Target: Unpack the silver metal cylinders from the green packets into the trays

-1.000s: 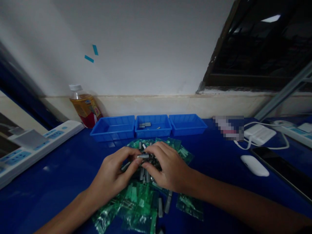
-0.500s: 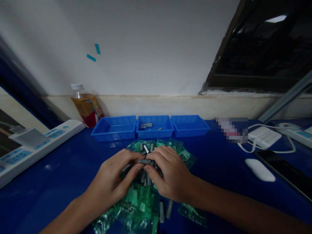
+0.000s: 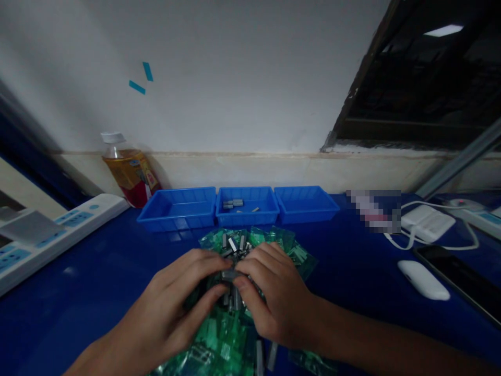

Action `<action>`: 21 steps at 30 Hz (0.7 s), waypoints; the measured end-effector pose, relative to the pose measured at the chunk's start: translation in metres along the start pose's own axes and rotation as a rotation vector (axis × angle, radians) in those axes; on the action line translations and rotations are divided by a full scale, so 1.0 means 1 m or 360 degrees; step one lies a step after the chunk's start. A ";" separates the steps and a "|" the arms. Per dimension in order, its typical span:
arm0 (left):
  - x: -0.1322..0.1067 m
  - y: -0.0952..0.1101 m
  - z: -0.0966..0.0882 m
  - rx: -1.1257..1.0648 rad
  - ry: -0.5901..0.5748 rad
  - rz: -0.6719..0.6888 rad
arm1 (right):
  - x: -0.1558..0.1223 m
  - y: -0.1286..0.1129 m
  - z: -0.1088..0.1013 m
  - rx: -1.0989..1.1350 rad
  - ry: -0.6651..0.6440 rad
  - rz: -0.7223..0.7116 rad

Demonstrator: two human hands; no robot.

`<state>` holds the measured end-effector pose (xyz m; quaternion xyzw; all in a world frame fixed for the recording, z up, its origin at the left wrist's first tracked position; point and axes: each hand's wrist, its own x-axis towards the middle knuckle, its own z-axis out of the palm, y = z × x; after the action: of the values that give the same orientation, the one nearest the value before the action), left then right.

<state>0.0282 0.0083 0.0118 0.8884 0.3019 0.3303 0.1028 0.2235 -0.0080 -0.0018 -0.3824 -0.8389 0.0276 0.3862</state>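
My left hand [image 3: 172, 308] and my right hand [image 3: 272, 295] meet over a heap of small grey metal pieces [image 3: 235, 245] and green plastic bags [image 3: 219, 339] on the blue table. Both pinch one small grey metal piece [image 3: 230, 273] between thumb and fingertips, one hand at each end. More grey pieces lie loose under and in front of the hands. Behind the heap stand three blue trays in a row: the left tray [image 3: 176, 209], the middle tray [image 3: 246, 204] with a few grey pieces inside, and the right tray [image 3: 305, 202].
A drink bottle [image 3: 127, 172] stands by the wall at the back left. A white power strip [image 3: 50, 237] runs along the left. On the right lie a white mouse-like object [image 3: 422, 279], a dark phone [image 3: 462, 284], and a white adapter [image 3: 426, 222] with cable.
Both hands drew nearer to me and lower in view, still pinching the grey piece together. The view shifted slightly.
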 end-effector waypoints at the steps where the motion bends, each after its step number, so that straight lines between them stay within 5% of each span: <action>1: 0.001 0.001 -0.001 0.0022 -0.0001 0.0032 | 0.000 0.000 0.000 0.0006 -0.0004 -0.0018; 15: 0.004 0.008 -0.005 -0.0011 0.0022 -0.0057 | -0.003 -0.003 -0.002 -0.0067 -0.0001 -0.0074; 21: 0.003 0.007 -0.005 0.0070 0.0022 0.0094 | -0.003 -0.003 -0.001 -0.0026 -0.0023 -0.0025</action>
<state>0.0297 0.0039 0.0201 0.8966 0.2835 0.3325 0.0714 0.2231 -0.0123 -0.0017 -0.3787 -0.8450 0.0205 0.3771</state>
